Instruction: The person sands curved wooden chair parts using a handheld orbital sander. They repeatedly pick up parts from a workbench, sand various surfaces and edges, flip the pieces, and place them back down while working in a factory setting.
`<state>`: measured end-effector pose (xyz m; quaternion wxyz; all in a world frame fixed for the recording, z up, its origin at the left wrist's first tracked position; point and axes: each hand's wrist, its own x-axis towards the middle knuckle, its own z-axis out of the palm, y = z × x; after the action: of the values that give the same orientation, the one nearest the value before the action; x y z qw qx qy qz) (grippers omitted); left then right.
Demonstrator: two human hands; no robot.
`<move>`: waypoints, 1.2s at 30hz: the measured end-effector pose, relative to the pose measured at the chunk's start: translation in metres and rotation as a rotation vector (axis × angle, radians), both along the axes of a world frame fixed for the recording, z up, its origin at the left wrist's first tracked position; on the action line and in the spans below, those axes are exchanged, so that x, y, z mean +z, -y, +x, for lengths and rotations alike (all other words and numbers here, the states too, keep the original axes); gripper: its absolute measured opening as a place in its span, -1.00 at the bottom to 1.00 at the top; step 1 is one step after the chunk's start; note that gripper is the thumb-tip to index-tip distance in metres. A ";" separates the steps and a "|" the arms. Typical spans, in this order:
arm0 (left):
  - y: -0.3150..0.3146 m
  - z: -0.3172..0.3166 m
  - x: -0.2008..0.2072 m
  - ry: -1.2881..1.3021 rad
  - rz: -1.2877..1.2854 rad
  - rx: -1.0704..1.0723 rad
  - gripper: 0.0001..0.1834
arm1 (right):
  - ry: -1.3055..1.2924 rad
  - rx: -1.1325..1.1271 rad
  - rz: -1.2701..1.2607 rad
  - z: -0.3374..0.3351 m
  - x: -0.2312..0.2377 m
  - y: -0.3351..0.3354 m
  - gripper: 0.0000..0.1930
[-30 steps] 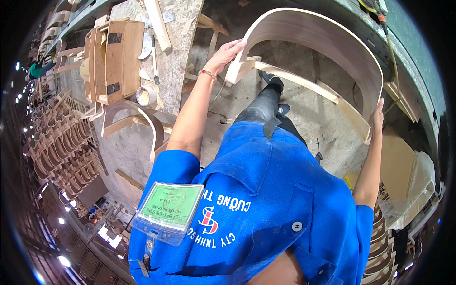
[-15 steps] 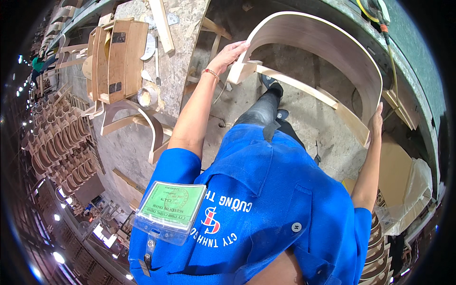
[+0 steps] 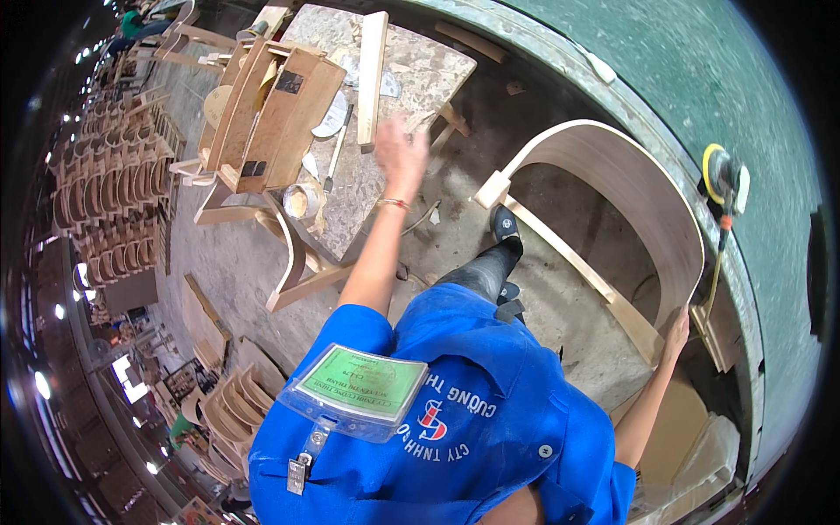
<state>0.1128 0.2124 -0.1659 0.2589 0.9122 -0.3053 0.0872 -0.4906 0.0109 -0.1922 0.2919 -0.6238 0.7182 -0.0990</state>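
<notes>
Hands, two, bare. Left hand (image 3: 402, 157): blurred, fingers loosely parted, nothing seen held; beside the near end of a pale wooden strip (image 3: 373, 79), contact uncertain. Right hand (image 3: 675, 334): fingers laid along the outer face of a curved wooden frame (image 3: 647, 192), at its near right end; thumb hidden, so how far it closes cannot be told.

Frame, one: bent band, straight crossbar (image 3: 573, 262) between its ends. Touching the right hand and reaching ahead of it; apart from the left, to that hand's right. Judged stiff, fairly light for its bulk, smooth; thin edge probably easily dented. Best hold: both ends, where band meets crossbar.

Surroundings: stained worktop (image 3: 429, 66) at left, bearing strip and tub (image 3: 299, 201); wooden box (image 3: 293, 122) close by; green worktop (image 3: 630, 52) at right, bearing a yellow-rimmed sander (image 3: 723, 179).
</notes>
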 end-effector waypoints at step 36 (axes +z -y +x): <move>-0.147 0.108 -0.024 -0.033 0.785 0.262 -0.74 | 0.805 -0.007 0.237 0.208 0.150 0.053 -0.40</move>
<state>0.2204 0.3594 -0.1894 -0.1173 0.9741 -0.1925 -0.0182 -0.2824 -0.0420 -0.0425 0.6187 -0.4951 0.5553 -0.2524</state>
